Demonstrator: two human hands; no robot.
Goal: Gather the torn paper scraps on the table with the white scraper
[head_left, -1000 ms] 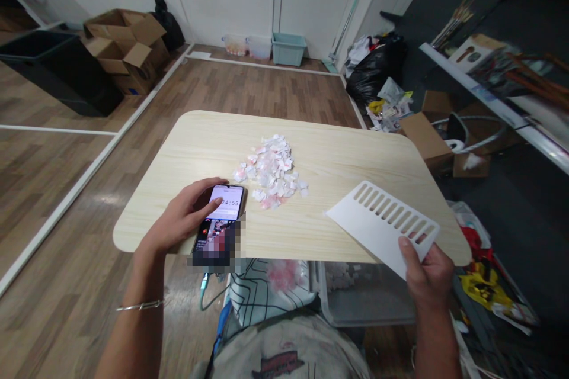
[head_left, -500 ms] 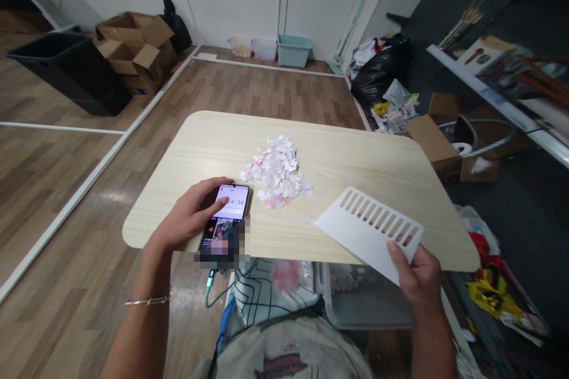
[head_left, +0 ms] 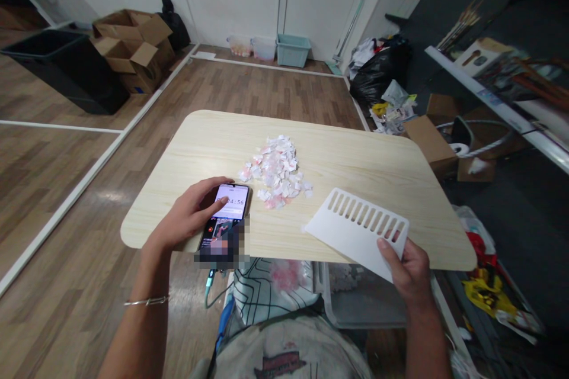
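Observation:
My left hand is closed on a smartphone at the table's near edge, fingers along its far side and thumb over the lit screen. The screen shows timer digits above a picture, and its lower end is pixelated. A cable runs down from it. My right hand pinches a flat white board with a row of slots by its right corner, thumb on top. The board tilts just over the near right part of the table. Between and beyond my hands lies a pile of torn white and pinkish paper scraps.
Below the near edge are a clear plastic tub with white bits and a checked cloth carrying a pinkish clump. A black bin and cardboard boxes stand left; a shelf and black bags stand right.
My right hand has moved the white slotted board a little to the left, toward the scraps. My left hand and the smartphone have stayed put.

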